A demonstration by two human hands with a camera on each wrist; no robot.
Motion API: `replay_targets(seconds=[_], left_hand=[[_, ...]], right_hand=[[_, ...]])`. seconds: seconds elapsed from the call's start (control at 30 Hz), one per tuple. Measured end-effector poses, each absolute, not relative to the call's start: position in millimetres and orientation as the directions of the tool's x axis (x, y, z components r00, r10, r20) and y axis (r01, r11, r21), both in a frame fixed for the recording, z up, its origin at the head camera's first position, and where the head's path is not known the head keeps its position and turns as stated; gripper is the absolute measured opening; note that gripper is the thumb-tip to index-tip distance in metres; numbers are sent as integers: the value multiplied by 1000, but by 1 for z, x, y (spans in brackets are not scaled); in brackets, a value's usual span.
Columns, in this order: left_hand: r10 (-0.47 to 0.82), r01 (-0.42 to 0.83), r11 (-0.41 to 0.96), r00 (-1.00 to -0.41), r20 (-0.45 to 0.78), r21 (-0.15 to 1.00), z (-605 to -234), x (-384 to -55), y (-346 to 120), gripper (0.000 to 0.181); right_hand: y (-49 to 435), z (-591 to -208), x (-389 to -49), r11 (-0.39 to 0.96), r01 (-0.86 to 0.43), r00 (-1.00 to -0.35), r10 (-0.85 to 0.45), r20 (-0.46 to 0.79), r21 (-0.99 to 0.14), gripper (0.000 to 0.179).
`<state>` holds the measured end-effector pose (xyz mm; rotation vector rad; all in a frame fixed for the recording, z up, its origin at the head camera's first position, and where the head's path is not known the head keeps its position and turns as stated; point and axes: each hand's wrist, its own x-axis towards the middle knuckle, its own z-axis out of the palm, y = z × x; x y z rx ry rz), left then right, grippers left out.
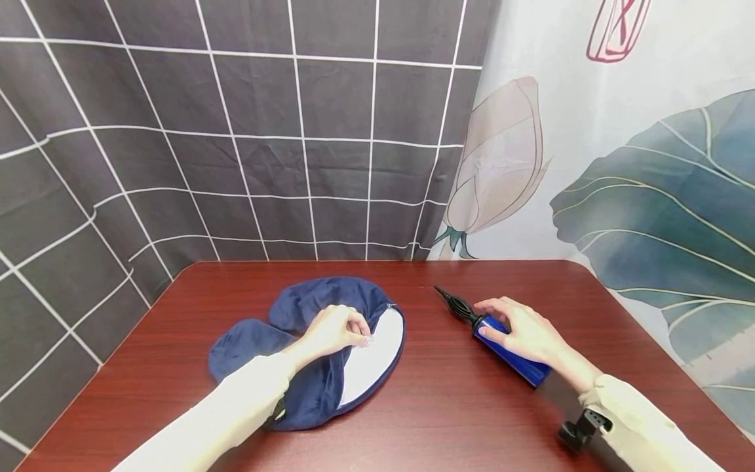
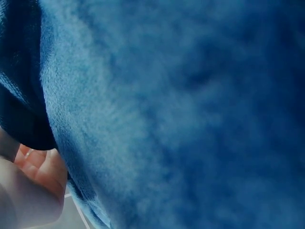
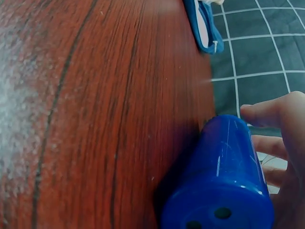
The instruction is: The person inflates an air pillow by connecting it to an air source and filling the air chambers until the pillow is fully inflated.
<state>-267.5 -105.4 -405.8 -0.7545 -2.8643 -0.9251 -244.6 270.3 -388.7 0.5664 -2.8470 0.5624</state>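
The left hand (image 1: 331, 331) pinches a small clear piece (image 1: 370, 339) on the navy plush pillow (image 1: 315, 396); the right hand (image 1: 519, 330), fingers loose, seems at pickup, needing to close round the blue cylindrical plastic pump (image 1: 519, 364).

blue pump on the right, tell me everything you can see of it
The pump has a smooth, shiny blue barrel, apparently plastic, with pale streaks and two dark holes in its wide end. Its black nozzle is ribbed and tapers to a thin tip. It lies lengthwise on the table, tip pointing away and leftward. The right hand is over the barrel; firm contact is unclear.
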Motion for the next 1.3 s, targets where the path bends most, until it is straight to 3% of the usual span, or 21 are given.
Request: replay_targets(seconds=[0.67,1.3], left_hand=[[435,459,710,-882,181,534,-406,-268,-105,11],[435,465,719,-881,187,516,-403,-266,-105,10]], right_hand=[[272,-392,-244,884,-352,-935,-316,160,-308,49],[259,-379,-239,832,-454,-891,-410,198,-318,49]])
